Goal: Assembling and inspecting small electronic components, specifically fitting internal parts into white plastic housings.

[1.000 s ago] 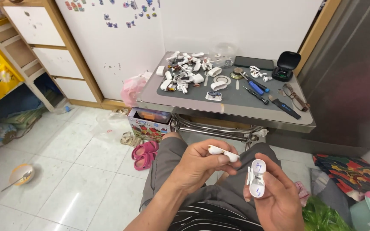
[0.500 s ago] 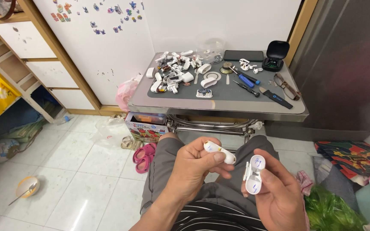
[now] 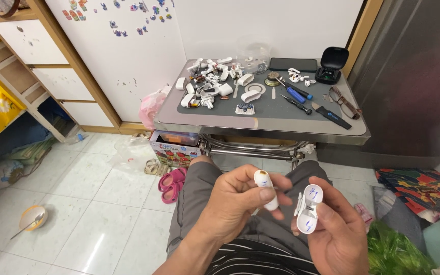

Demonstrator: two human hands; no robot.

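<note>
Earbud sat pinched in left hand grip over lap, tip up for inspection; right hand cradled open charging case, lid flipped back, beside it.

Open air above lap, table edge ahead — parts pile, tools crowding it

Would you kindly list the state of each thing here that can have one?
white earbud case: lid open, empty, held in right hand
white earbud: out of its case, pinched in left hand
black earbud case: lid open, on the table
eyeglasses: folded, lying flat
drawers: shut
</note>
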